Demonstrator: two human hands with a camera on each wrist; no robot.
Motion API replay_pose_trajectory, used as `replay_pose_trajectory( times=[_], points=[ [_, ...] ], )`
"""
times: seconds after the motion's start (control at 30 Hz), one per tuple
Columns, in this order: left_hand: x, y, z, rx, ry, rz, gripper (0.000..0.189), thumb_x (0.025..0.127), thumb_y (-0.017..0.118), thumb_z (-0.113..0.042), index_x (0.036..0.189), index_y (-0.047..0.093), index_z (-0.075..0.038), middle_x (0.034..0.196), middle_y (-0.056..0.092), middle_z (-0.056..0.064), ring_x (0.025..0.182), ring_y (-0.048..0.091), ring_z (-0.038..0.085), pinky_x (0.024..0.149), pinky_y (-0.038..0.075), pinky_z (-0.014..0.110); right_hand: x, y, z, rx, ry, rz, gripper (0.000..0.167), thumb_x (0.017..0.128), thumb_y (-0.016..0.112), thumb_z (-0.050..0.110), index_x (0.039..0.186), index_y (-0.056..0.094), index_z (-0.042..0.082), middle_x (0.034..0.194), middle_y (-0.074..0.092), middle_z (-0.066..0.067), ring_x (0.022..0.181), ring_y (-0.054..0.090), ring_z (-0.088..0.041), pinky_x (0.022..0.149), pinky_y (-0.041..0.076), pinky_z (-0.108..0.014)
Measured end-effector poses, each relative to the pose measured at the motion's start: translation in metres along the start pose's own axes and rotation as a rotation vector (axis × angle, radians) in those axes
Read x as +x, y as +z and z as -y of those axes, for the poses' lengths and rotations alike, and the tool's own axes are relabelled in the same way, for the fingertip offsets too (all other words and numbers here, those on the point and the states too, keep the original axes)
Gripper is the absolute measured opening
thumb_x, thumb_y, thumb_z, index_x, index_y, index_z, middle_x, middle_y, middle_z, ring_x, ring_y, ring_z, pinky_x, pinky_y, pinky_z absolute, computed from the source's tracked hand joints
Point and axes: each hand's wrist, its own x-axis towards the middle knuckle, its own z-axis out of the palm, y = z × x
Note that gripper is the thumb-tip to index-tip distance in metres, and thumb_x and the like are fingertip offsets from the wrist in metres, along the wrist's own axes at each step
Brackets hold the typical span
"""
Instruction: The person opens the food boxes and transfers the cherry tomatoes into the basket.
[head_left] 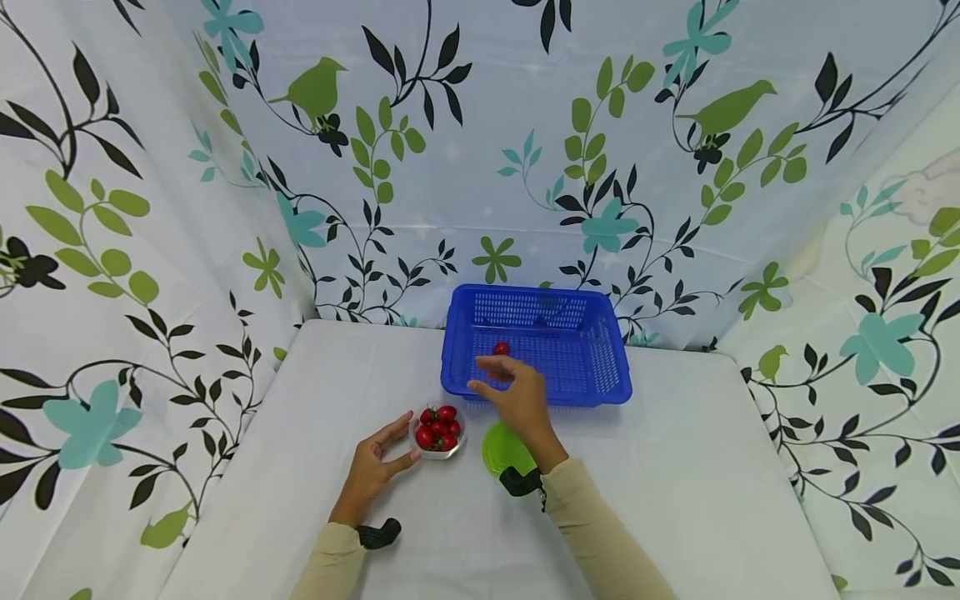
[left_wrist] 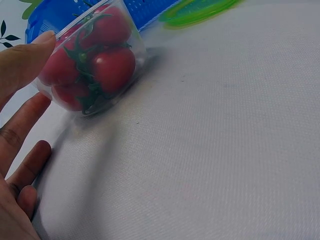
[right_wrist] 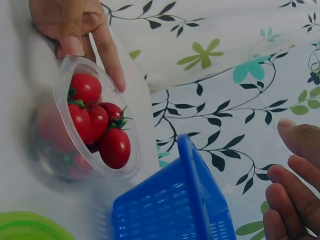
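Note:
A clear plastic container (head_left: 438,452) holds several cherry tomatoes (right_wrist: 115,148) with green stems. My left hand (head_left: 380,462) grips its left side, with the thumb at the rim in the right wrist view and the other fingers along the outside. Above the near rim of a blue basket (head_left: 611,385) is my right hand (head_left: 517,398), thumb and fingers apart, nothing between them. One more tomato (head_left: 502,348) lies inside the basket, just beyond the right fingertips. A round green lid (head_left: 501,450) lies flat on the table, partly under the right wrist.
The white-covered table (head_left: 675,500) extends to both sides and toward me. Behind the basket hangs a patterned curtain (head_left: 480,167), with more of it on the left and right. Both wrists wear black straps (head_left: 380,534).

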Motion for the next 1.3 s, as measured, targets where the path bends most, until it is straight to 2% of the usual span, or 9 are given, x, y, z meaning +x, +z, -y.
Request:
replay_pose_trajectory(
  times=[0.17,0.3,0.43,0.6,0.77,0.87,1.13,1.3],
  points=[
    [-0.001,0.001,0.000,0.006,-0.001,-0.001,0.074,0.089,0.088,-0.022,0.156,0.056,-0.019,0.160,0.056,0.002,0.153,0.046,0.028,0.130,0.022,0.060,-0.012,0.005,-0.001,0.043,0.004,0.007,0.040,0.088,0.089,0.029,0.125,0.078,0.019,0.125,0.078,0.004,0.113,0.073,-0.029,0.100,0.060,-0.048],
    [-0.001,0.001,-0.001,0.008,-0.006,-0.002,0.074,0.089,0.087,-0.021,0.156,0.055,-0.019,0.160,0.056,0.001,0.153,0.046,0.028,0.131,0.022,0.058,-0.020,0.012,-0.005,0.061,0.013,0.010,0.039,0.087,0.089,0.027,0.124,0.078,0.023,0.124,0.078,0.006,0.110,0.072,-0.024,0.099,0.059,-0.052],
    [-0.001,0.000,-0.003,0.010,-0.010,-0.006,0.074,0.089,0.087,-0.020,0.156,0.055,-0.019,0.160,0.057,0.002,0.153,0.046,0.028,0.131,0.022,0.057,-0.028,0.020,-0.008,0.037,0.021,0.023,0.039,0.088,0.089,0.027,0.125,0.078,0.024,0.124,0.078,0.010,0.108,0.070,-0.015,0.098,0.059,-0.048],
    [-0.002,0.001,-0.003,0.015,-0.012,-0.009,0.072,0.090,0.087,-0.021,0.155,0.056,-0.021,0.160,0.057,0.002,0.153,0.046,0.029,0.130,0.022,0.060,-0.035,0.028,-0.008,0.041,0.021,0.051,0.041,0.088,0.089,0.028,0.126,0.078,0.018,0.124,0.078,0.003,0.109,0.070,-0.019,0.099,0.058,-0.050],
    [-0.002,0.001,-0.003,0.009,-0.014,-0.007,0.071,0.090,0.087,-0.023,0.155,0.057,-0.024,0.159,0.057,0.002,0.153,0.046,0.029,0.130,0.021,0.062,-0.041,0.038,-0.011,0.036,0.030,0.071,0.040,0.088,0.089,0.029,0.125,0.078,0.019,0.123,0.078,0.003,0.107,0.070,-0.018,0.098,0.059,-0.040],
    [-0.002,0.001,-0.004,0.013,-0.008,-0.005,0.072,0.090,0.087,-0.023,0.155,0.056,-0.023,0.160,0.057,0.002,0.153,0.046,0.029,0.129,0.021,0.062,-0.044,0.044,-0.013,0.037,0.035,0.082,0.040,0.088,0.089,0.028,0.125,0.078,0.019,0.123,0.078,0.005,0.107,0.071,-0.019,0.098,0.059,-0.039],
    [-0.003,0.001,-0.006,0.033,0.005,-0.003,0.072,0.091,0.086,-0.022,0.156,0.055,-0.019,0.161,0.055,0.005,0.153,0.046,0.030,0.129,0.023,0.060,-0.050,0.058,-0.016,0.045,0.065,0.128,0.041,0.089,0.088,0.025,0.127,0.078,0.014,0.123,0.077,-0.010,0.114,0.067,-0.034,0.100,0.056,-0.057],
    [-0.004,0.002,-0.007,0.028,-0.007,-0.008,0.072,0.091,0.086,-0.023,0.156,0.055,-0.020,0.161,0.056,0.005,0.153,0.046,0.029,0.129,0.023,0.058,-0.051,0.066,-0.018,0.014,0.057,0.136,0.040,0.087,0.089,0.023,0.126,0.079,0.017,0.121,0.079,-0.005,0.115,0.064,-0.027,0.101,0.052,-0.056]
  ],
)
